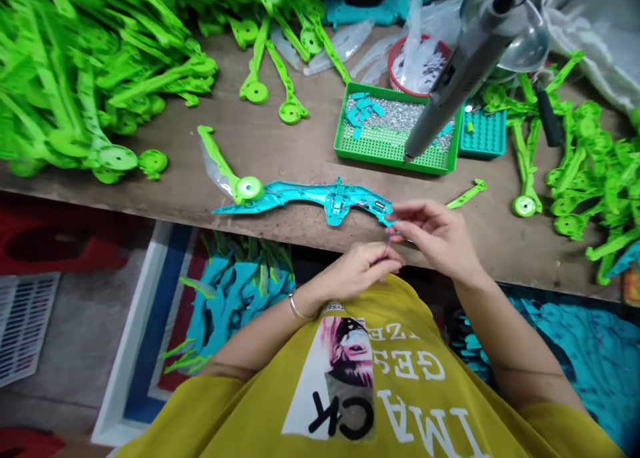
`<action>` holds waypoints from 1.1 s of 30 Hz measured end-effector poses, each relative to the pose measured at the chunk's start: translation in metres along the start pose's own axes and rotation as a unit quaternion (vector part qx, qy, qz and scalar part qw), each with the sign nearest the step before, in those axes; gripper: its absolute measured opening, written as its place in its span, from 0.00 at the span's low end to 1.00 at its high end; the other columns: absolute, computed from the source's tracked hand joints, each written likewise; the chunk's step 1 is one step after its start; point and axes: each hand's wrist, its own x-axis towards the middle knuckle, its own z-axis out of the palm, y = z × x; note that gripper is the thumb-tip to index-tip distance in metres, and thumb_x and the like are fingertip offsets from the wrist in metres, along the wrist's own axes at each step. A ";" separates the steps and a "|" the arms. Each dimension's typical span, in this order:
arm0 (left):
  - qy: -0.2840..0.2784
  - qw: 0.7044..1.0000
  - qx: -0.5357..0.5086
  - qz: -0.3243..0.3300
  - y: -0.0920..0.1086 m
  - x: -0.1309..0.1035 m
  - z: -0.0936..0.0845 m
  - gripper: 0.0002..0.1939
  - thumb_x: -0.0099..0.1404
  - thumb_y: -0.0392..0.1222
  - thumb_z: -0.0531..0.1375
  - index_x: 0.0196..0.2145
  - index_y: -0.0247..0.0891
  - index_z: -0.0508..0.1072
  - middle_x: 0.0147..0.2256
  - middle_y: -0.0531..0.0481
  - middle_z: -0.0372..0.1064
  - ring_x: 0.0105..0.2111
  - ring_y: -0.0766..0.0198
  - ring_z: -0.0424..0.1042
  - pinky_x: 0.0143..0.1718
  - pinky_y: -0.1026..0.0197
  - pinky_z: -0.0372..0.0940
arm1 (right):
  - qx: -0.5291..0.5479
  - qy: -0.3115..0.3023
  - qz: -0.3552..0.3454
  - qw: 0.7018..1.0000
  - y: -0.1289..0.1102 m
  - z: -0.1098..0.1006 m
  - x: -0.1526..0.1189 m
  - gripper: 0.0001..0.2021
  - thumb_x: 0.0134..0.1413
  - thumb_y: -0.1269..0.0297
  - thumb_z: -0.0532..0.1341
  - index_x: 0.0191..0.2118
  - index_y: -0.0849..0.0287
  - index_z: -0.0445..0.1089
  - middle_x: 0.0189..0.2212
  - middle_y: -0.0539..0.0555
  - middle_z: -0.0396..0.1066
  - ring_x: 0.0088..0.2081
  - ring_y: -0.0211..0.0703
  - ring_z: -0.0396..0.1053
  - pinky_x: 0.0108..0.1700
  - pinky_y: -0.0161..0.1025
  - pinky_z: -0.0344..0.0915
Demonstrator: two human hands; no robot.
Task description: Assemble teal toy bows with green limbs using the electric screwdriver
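- The work looked partway along: the blue shell (295,193) lay open side up, and at its end farthest from the grips a green arm (223,163) with a clear blade (216,170) appeared joined on.
- The end beside the right grip bore no visible green arm, and no cover showed over the shell, so that side seemed unfinished.
- The shell lay on the bench (295,159), its tip just beyond the right grip and most of its length to the left of both grips.
- Its long axis ran sideways along the bench's near edge, and its middle stub pointed toward the person; the green arm slanted away, up and left.
- The right grip (391,219) was nearly closed at the shell's tip; whether it pinched shell or wire could not be told.
- The left grip (395,258), curled just nearer the body, seemed nearly closed around a thin strand (388,241), though blur hid the hold.
- A loose green arm (467,194) lay right of the right grip.
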 end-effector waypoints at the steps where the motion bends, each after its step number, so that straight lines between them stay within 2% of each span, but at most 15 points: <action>1: 0.017 0.997 -0.076 -0.024 -0.002 0.008 0.005 0.17 0.72 0.54 0.59 0.41 0.37 0.79 0.33 0.48 0.76 0.27 0.67 0.71 0.30 0.64 0.66 | 0.001 0.017 -0.006 1.000 0.002 -0.003 0.004 0.16 0.58 0.54 0.68 0.50 0.50 0.74 0.44 0.53 0.79 0.38 0.44 0.79 0.42 0.45 0.80; 3: 0.063 0.969 -0.232 -0.063 -0.003 0.022 0.007 0.19 0.71 0.56 0.60 0.41 0.36 0.80 0.32 0.49 0.75 0.25 0.70 0.69 0.27 0.66 0.64 | -0.016 0.076 -0.031 0.997 0.005 -0.011 0.003 0.18 0.59 0.54 0.67 0.53 0.48 0.70 0.48 0.53 0.78 0.41 0.45 0.78 0.43 0.46 0.80; 6: 0.121 0.909 -0.393 -0.070 0.005 0.039 0.000 0.18 0.70 0.54 0.62 0.43 0.36 0.81 0.38 0.45 0.79 0.34 0.67 0.77 0.38 0.65 0.70 | -0.086 0.153 -0.064 0.982 0.007 -0.021 -0.015 0.09 0.59 0.57 0.67 0.45 0.49 0.73 0.41 0.52 0.78 0.39 0.45 0.77 0.43 0.47 0.77; 9: 0.128 0.879 -0.456 -0.053 0.014 0.052 -0.001 0.17 0.73 0.51 0.59 0.45 0.35 0.81 0.46 0.42 0.79 0.50 0.59 0.78 0.56 0.58 0.69 | -0.151 0.118 -0.067 0.979 0.009 -0.021 -0.034 0.03 0.60 0.60 0.66 0.35 0.51 0.75 0.33 0.52 0.78 0.35 0.46 0.76 0.41 0.48 0.75; 12: 0.100 0.876 -0.469 -0.058 0.019 0.062 0.009 0.17 0.74 0.51 0.58 0.46 0.36 0.80 0.50 0.41 0.78 0.57 0.54 0.74 0.61 0.52 0.66 | -0.170 0.096 -0.069 0.978 0.014 -0.012 -0.041 0.03 0.60 0.60 0.65 0.35 0.51 0.76 0.34 0.53 0.79 0.35 0.47 0.76 0.39 0.48 0.76; 15: 0.096 0.881 -0.459 -0.057 0.023 0.069 0.024 0.17 0.72 0.51 0.60 0.48 0.37 0.79 0.51 0.42 0.78 0.57 0.53 0.73 0.61 0.50 0.66 | -0.172 0.149 -0.069 0.971 0.019 -0.005 -0.035 0.05 0.58 0.58 0.67 0.37 0.52 0.74 0.37 0.53 0.80 0.35 0.45 0.76 0.39 0.46 0.76; 18: 0.091 0.902 -0.419 -0.040 0.025 0.075 0.035 0.20 0.71 0.54 0.60 0.50 0.37 0.78 0.52 0.41 0.76 0.55 0.52 0.74 0.59 0.50 0.67 | -0.195 0.177 -0.060 0.963 0.020 -0.007 -0.027 0.06 0.58 0.59 0.66 0.36 0.53 0.72 0.33 0.51 0.78 0.30 0.41 0.73 0.36 0.43 0.74; 20: 0.091 0.925 -0.368 -0.025 0.025 0.078 0.038 0.22 0.71 0.55 0.60 0.55 0.38 0.74 0.56 0.41 0.73 0.57 0.52 0.72 0.60 0.49 0.66 | -0.220 0.180 -0.052 0.957 0.018 -0.019 -0.020 0.06 0.58 0.59 0.66 0.35 0.53 0.71 0.30 0.51 0.76 0.28 0.40 0.72 0.33 0.41 0.72; 22: 0.104 0.954 -0.282 -0.010 0.022 0.080 0.040 0.27 0.69 0.53 0.62 0.61 0.42 0.68 0.64 0.40 0.64 0.59 0.52 0.70 0.60 0.49 0.66 | -0.227 0.192 -0.045 0.954 0.016 -0.038 -0.010 0.08 0.56 0.58 0.67 0.35 0.53 0.70 0.29 0.51 0.76 0.29 0.40 0.72 0.32 0.40 0.71; 24: 0.124 0.982 -0.142 0.020 0.017 0.080 0.041 0.33 0.68 0.51 0.63 0.67 0.46 0.60 0.68 0.38 0.56 0.59 0.52 0.70 0.57 0.49 0.68 | -0.204 0.203 -0.037 0.957 0.018 -0.063 0.003 0.12 0.52 0.56 0.70 0.34 0.54 0.69 0.29 0.51 0.76 0.30 0.41 0.72 0.32 0.40 0.70; 26: 0.135 0.987 0.045 0.077 0.010 0.080 0.043 0.33 0.69 0.47 0.62 0.68 0.44 0.57 0.66 0.35 0.58 0.58 0.49 0.69 0.58 0.44 0.66 | -0.167 0.183 -0.018 0.969 0.023 -0.087 0.018 0.16 0.46 0.54 0.72 0.33 0.55 0.68 0.28 0.51 0.75 0.30 0.41 0.72 0.32 0.40 0.70; 28: 0.137 0.953 0.238 0.130 0.003 0.083 0.046 0.32 0.69 0.47 0.61 0.67 0.39 0.59 0.63 0.32 0.62 0.62 0.43 0.65 0.63 0.38 0.60 | -0.135 0.132 0.012 0.982 0.029 -0.106 0.032 0.19 0.42 0.53 0.74 0.32 0.56 0.67 0.27 0.50 0.74 0.29 0.40 0.71 0.32 0.40 0.70; 30: 0.128 0.904 0.380 0.149 -0.003 0.087 0.049 0.38 0.65 0.52 0.65 0.66 0.33 0.61 0.62 0.28 0.63 0.64 0.36 0.60 0.66 0.33 0.52 | -0.108 0.084 0.038 0.990 0.034 -0.117 0.042 0.20 0.40 0.53 0.75 0.31 0.56 0.66 0.26 0.49 0.72 0.29 0.39 0.71 0.32 0.39 0.70; 33: 0.097 0.860 0.482 0.140 -0.011 0.092 0.050 0.47 0.59 0.60 0.69 0.65 0.27 0.62 0.60 0.26 0.64 0.62 0.33 0.61 0.67 0.33 0.48 | -0.085 0.035 0.055 0.994 0.036 -0.123 0.051 0.22 0.39 0.56 0.76 0.32 0.56 0.63 0.26 0.48 0.70 0.29 0.38 0.71 0.32 0.38 0.70</action>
